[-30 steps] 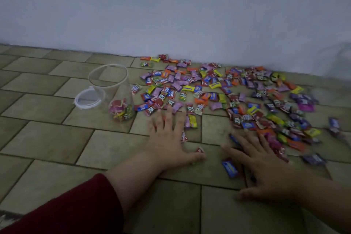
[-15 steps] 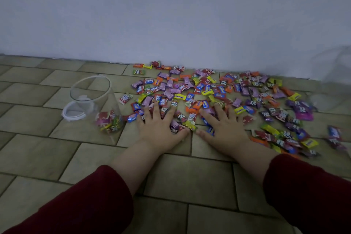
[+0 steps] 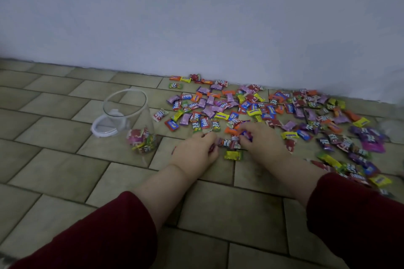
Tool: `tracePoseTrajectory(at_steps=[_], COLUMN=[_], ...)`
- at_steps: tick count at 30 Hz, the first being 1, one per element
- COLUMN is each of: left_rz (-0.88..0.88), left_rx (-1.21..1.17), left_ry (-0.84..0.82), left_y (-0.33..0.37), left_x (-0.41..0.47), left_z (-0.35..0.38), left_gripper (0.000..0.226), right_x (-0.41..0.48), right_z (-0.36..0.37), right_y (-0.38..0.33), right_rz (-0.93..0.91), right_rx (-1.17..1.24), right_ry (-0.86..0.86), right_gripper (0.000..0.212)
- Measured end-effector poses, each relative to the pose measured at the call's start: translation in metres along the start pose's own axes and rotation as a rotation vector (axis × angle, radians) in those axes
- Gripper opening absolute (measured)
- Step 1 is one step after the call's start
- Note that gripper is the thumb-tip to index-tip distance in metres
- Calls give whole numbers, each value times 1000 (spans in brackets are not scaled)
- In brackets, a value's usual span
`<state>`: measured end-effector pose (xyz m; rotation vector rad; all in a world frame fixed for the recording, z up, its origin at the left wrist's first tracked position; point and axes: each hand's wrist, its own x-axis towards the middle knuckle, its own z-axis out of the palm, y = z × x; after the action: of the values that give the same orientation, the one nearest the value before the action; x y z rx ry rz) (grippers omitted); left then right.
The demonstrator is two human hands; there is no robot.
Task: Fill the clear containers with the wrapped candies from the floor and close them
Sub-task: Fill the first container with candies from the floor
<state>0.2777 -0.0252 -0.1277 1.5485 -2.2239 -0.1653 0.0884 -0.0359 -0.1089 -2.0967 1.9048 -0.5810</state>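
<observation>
While both hands were down at the near edge of the wrapped candies (image 3: 262, 111), the step in hand seemed to be the gathering of one more handful for the jar. The left hand (image 3: 194, 150) lay on the floor (image 3: 65, 159) with its fingers curled over a few pieces, and the right hand (image 3: 260, 140) had its fingers bent around a purple piece and some others. So both hands were closed on candy, not spread. Between them a few pieces and one yellow-green candy (image 3: 233, 155) lay free.

The clear container (image 3: 129, 120) stood on the floor to the left of the pile, near the left hand but apart from it. Its mouth pointed up and its long axis was about vertical, though it leaned a little in this wide view. Only a small heap of candy sat at its bottom, so I judged the filling to be at an early stage. Its white lid (image 3: 102, 126) lay flat just behind it, partly seen through the clear side.

The candies lay flat, with their long axes in every direction. The next move would call for lifting both handfuls and carrying them left, over the open mouth, without knocking the light jar.
</observation>
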Motion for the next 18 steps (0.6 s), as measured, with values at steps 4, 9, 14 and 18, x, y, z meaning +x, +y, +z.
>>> tracePoseTrajectory(at_steps=[4,9,14,18], left_rz=[32,-51,-109,-55], left_rx=[-143,-353,-365,-227], left_ry=[117,332,432,393], left_y=[5,1,-50,-89], left_x=[-2,-3,10,23], left_z=[-36,-112,-170,-176], left_gripper=[15,12,10,12], right_x=[11,37,59,68], right_z=[-7,-16,-17,-12], right_y=[-10,-58,-123,-164], right_rz=[231,431,338,285], right_rx=[458,1016,1221,1298], right_ry=[111,102,94,142], right_gripper=[10,7,14,12])
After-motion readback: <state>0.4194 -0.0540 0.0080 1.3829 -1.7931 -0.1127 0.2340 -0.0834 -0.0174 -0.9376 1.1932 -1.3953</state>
